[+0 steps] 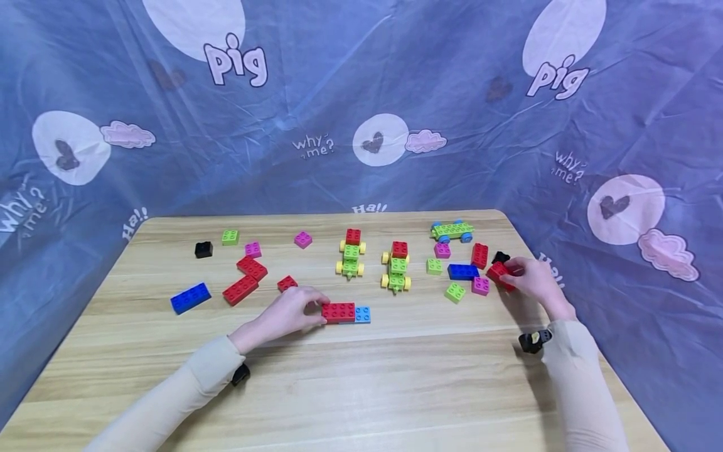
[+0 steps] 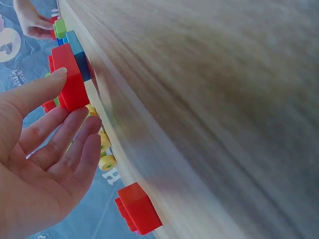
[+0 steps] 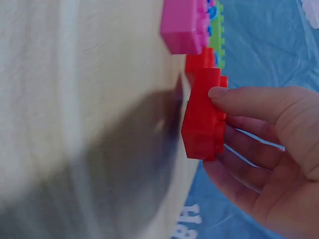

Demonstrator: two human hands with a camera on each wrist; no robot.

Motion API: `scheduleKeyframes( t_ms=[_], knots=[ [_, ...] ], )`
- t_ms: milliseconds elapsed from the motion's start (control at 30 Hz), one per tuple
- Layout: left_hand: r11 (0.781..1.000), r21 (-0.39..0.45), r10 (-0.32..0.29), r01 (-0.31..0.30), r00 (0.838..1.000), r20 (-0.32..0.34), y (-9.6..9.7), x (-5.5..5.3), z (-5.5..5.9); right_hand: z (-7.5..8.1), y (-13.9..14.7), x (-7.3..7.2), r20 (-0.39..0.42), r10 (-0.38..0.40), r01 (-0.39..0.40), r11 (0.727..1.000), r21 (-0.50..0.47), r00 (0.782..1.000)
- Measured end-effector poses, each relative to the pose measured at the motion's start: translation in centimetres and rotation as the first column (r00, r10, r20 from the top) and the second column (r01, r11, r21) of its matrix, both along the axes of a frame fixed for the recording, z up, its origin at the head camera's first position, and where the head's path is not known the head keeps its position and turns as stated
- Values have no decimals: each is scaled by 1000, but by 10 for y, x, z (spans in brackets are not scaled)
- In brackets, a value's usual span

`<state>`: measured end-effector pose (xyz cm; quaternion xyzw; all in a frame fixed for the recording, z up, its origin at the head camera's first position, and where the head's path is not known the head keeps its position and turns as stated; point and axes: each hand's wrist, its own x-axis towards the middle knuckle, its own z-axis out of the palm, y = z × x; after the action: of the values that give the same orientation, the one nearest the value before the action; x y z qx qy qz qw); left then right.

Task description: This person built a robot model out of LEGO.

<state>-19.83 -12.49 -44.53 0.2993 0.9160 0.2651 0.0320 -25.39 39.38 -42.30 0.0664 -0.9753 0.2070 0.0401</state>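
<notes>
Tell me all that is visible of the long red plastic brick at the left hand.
The long red plastic-looking brick is a smooth-sided rectangular block with two rows of four round studs. It lies studs up on a light-blue studded brick, which sticks out past its right end. The left hand pinches it near the left end.

L hand [image 1: 288, 311] pinches L end of red brick [image 1: 339, 312] atop lt-blue brick [image 1: 363, 314], ctr. R hand [image 1: 533, 282], mid-R, grips 2nd red brick [image 1: 498, 275]. Yellow-wheeled cars [image 1: 351, 253] ctr; blue-wheeled car [image 1: 452, 230] R of ctr.
</notes>
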Motion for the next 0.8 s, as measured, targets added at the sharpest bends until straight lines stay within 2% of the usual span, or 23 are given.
scheduleKeyframes(
  t_ms=[200, 367, 500, 633, 800],
  knots=[
    [1000, -3, 4, -4, 1000, 2, 0, 0, 0, 18, -16, 1, -106, 34, -32, 999, 13, 994],
    [1000, -6, 5, -5, 1000, -10, 1, 0, 0, 36, -41, 0, -177, 109, -104, 994, 37, 978],
    [1000, -8, 2, -2, 1000, -22, 1, 0, 0, 47, -62, 0, -198, 174, -166, 984, 55, 965],
    [1000, -6, 0, 0, 1000, -25, 1, -1, -1, 52, -83, 2, -222, 240, -223, 970, 98, 945],
    [1000, -2, 4, -4, 1000, -18, 0, 0, -1, 51, -108, 6, -228, 319, -305, 947, 97, 920]
  ],
)
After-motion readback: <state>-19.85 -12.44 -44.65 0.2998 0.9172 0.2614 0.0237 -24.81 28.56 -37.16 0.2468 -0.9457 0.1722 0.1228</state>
